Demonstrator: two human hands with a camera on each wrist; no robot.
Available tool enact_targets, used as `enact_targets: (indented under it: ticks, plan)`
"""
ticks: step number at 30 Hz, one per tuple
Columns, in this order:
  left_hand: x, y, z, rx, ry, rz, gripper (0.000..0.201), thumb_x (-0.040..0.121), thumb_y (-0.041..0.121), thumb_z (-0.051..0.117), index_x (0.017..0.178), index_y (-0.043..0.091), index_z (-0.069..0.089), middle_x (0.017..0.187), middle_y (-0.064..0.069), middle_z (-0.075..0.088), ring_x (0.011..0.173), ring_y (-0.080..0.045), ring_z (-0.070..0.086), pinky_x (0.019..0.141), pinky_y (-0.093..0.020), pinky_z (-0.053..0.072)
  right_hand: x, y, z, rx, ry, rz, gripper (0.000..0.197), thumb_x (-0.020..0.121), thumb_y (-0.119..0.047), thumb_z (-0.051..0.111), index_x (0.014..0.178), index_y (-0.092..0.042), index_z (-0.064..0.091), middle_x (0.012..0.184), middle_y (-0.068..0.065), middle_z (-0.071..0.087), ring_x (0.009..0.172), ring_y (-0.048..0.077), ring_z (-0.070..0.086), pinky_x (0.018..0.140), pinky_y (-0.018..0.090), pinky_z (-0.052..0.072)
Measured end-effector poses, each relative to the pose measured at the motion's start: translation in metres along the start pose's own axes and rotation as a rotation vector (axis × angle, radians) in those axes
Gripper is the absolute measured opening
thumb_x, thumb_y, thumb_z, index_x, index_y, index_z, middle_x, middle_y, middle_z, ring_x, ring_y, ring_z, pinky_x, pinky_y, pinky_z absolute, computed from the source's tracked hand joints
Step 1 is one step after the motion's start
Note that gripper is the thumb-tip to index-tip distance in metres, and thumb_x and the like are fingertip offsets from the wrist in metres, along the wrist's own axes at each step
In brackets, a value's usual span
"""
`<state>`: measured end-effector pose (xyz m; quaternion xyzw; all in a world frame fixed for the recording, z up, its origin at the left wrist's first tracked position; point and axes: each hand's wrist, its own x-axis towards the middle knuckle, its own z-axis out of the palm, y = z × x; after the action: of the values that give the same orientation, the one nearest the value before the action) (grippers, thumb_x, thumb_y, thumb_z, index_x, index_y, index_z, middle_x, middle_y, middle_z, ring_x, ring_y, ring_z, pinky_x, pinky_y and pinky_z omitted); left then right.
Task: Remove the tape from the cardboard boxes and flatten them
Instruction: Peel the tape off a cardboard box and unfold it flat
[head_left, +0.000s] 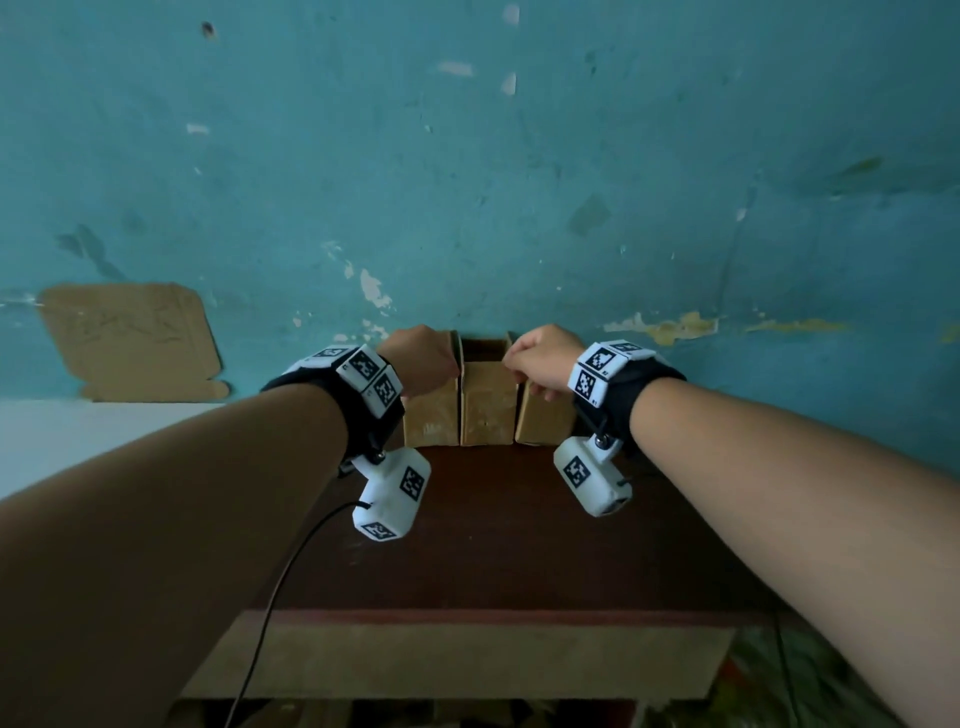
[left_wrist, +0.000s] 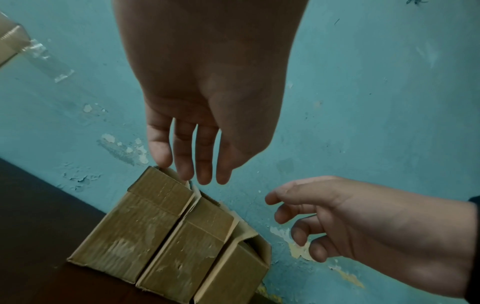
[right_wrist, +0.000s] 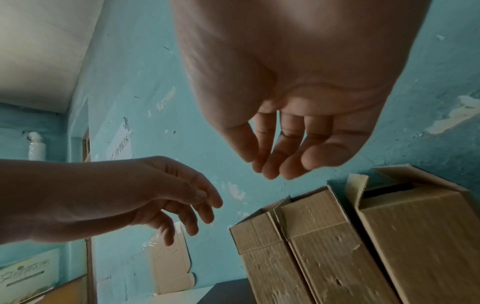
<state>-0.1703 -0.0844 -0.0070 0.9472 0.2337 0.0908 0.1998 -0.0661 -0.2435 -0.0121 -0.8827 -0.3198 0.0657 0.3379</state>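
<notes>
Head view: scuffed (corrugated) cardboard boxes (head_left: 485, 402)

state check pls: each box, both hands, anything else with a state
left box: upright, top flaps open
middle box: upright, top flaps open
right box: upright, top flaps open, inside dark
left hand: open, fingers straight; whether they touch the left box's flap, cannot tell
right hand: open, fingers loosely curled, holding nothing
flattened cardboard: flat, against the wall

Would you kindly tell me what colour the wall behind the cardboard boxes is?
Teal blue with peeling patches, the wall shows best in the head view.
</notes>
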Motion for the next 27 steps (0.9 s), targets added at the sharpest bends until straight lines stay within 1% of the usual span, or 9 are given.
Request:
enact_targets:
  ticks: [5,7,11,14,16,18,21,24,27]
  plan:
    - [0.024,-0.002,0.018,-0.036,-0.030,-0.010,0.025,0.091,0.017,0.058,0.097,0.002,0.077,0.093,-0.020,0.076,0.067,-0.029,0.066,0.061,-0.036,0.057,0.012,0.015,0.005,-0.015,-0.022,0.024,0.018,0.096,-0.026,0.059,0.090,-0.016,0.073,0.095,0.014,0.078,0.067,0.024,0.064,0.048,0.025,0.050]
    - [0.026,-0.003,0.022,-0.025,-0.045,-0.002,0.024,0.094,0.014,0.056,0.104,0.000,0.073,0.101,-0.020,0.075,0.074,-0.026,0.062,0.059,-0.033,0.050,0.013,0.023,0.006,-0.014,-0.012,0.049,0.018,0.096,-0.026,0.060,0.088,-0.017,0.072,0.094,0.014,0.078,0.065,0.025,0.064,0.045,0.024,0.048]
    - [0.015,-0.007,0.023,0.005,-0.021,-0.017,0.029,0.099,0.020,0.052,0.114,0.006,0.071,0.116,-0.014,0.071,0.099,-0.029,0.065,0.085,-0.038,0.054,0.002,0.031,0.005,0.013,0.028,0.084,0.021,0.097,-0.022,0.059,0.097,-0.008,0.074,0.096,0.015,0.076,0.059,0.020,0.058,0.041,0.020,0.041]
    - [0.006,-0.012,0.023,0.057,0.011,-0.028,0.033,0.099,0.025,0.049,0.109,0.003,0.072,0.110,-0.017,0.073,0.090,-0.031,0.067,0.084,-0.040,0.058,-0.008,0.034,0.005,0.029,0.003,0.092,0.021,0.099,-0.020,0.056,0.101,-0.007,0.072,0.090,0.012,0.071,0.056,0.020,0.056,0.040,0.020,0.043]
    - [0.002,-0.016,0.024,0.108,0.017,-0.033,0.032,0.098,0.021,0.047,0.109,0.005,0.072,0.109,-0.016,0.072,0.083,-0.030,0.066,0.080,-0.039,0.058,-0.014,0.037,0.010,-0.021,0.019,0.061,0.020,0.098,-0.022,0.056,0.089,-0.015,0.072,0.092,0.009,0.075,0.066,0.025,0.065,0.052,0.026,0.052]
    - [-0.001,-0.025,0.029,0.144,0.016,-0.035,0.031,0.096,0.015,0.047,0.116,0.008,0.070,0.113,-0.015,0.070,0.090,-0.031,0.067,0.080,-0.039,0.059,-0.018,0.038,0.021,-0.140,0.027,0.011,0.023,0.097,-0.024,0.056,0.085,-0.019,0.075,0.094,0.004,0.076,0.077,0.026,0.068,0.064,0.032,0.055]
    - [-0.004,-0.046,0.045,0.141,0.001,-0.056,0.035,0.094,0.013,0.049,0.124,0.016,0.068,0.124,-0.012,0.066,0.107,-0.034,0.065,0.085,-0.038,0.058,-0.011,0.037,0.036,-0.167,-0.006,-0.009,0.025,0.096,-0.023,0.056,0.082,-0.020,0.076,0.086,0.000,0.075,0.074,0.023,0.068,0.066,0.033,0.059]
    - [0.009,-0.073,0.058,0.175,-0.028,-0.065,0.038,0.093,0.019,0.051,0.128,0.020,0.065,0.135,-0.008,0.062,0.119,-0.030,0.060,0.088,-0.033,0.050,0.008,0.031,0.045,-0.124,0.008,-0.023,0.026,0.095,-0.026,0.056,0.074,-0.028,0.072,0.091,-0.003,0.075,0.076,0.020,0.068,0.069,0.033,0.060]
    - [0.024,-0.087,0.058,0.126,0.023,-0.103,0.035,0.094,0.027,0.053,0.125,0.017,0.064,0.126,-0.010,0.066,0.116,-0.031,0.061,0.092,-0.036,0.048,0.025,0.031,0.056,-0.091,0.015,-0.042,0.025,0.096,-0.027,0.056,0.075,-0.033,0.068,0.094,-0.004,0.075,0.074,0.015,0.063,0.071,0.033,0.057]
